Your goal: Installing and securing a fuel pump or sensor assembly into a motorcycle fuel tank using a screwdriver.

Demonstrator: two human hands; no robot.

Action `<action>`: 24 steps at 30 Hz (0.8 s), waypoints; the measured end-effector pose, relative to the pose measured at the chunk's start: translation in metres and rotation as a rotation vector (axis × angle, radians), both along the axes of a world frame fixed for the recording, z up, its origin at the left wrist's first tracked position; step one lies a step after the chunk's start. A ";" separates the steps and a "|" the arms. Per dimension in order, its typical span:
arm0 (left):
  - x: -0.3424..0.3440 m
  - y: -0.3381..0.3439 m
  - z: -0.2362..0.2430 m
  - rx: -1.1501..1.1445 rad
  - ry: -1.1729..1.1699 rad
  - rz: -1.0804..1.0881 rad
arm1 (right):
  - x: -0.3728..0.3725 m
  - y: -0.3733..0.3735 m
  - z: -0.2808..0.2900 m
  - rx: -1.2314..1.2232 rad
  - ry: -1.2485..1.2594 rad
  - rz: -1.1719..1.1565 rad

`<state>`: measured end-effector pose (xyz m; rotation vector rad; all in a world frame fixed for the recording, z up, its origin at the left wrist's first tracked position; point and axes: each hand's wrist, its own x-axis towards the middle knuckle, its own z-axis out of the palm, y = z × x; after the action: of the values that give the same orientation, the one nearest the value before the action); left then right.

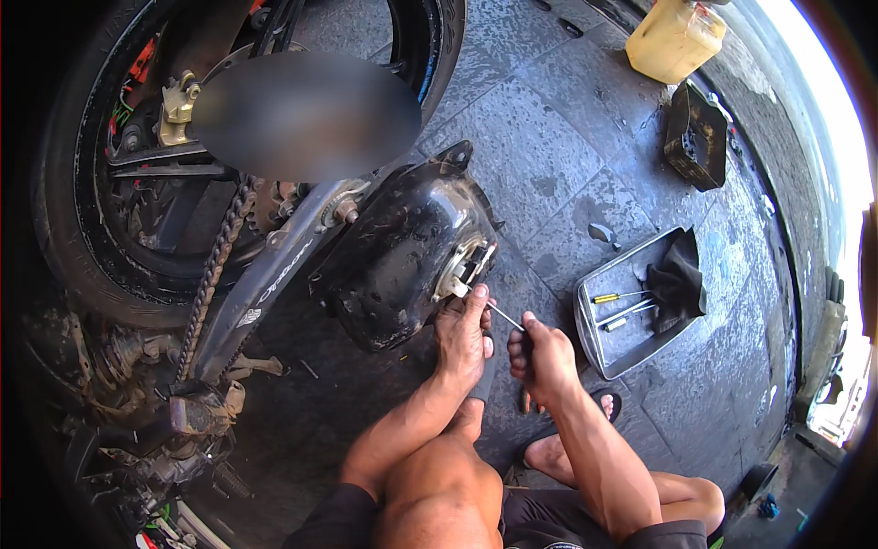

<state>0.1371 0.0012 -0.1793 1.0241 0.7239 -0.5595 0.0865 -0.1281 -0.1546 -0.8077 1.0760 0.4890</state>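
Note:
A black, dented metal tank (402, 247), probably a motorcycle fuel tank, lies on the floor before me. On its right side sits a pale round fitting (465, 270) with black and white parts. My left hand (462, 339) is closed at the lower edge of this fitting, thumb pressed against the fingers; what they grip is hidden. A screwdriver (505, 317) is held in my right hand (546, 359). Its thin metal shaft points up and left to the left hand's fingertips. The fist covers the handle, and I cannot make out the tip.
Left of the tank stand a motorcycle wheel (69, 220), chain (218, 258) and swingarm (283, 265). To the right lies a grey tray (585, 320) with a yellow-handled screwdriver (608, 298), other tools and a black cloth (679, 284). Farther off are a dark bin (681, 165) and yellow jerrycan (672, 46).

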 end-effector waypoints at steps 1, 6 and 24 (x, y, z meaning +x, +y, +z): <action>0.000 0.000 0.000 0.006 -0.015 -0.003 | -0.004 0.003 0.000 0.001 0.001 0.002; 0.003 0.008 0.005 0.017 -0.018 0.013 | -0.010 0.005 0.009 -1.245 -0.580 0.617; -0.007 0.019 0.010 0.071 -0.273 -0.346 | 0.010 0.000 0.012 0.019 -0.003 0.186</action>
<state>0.1298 0.0207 -0.1691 1.2737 0.3276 -0.6779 0.0962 -0.1279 -0.1423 -0.8961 0.9968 0.6533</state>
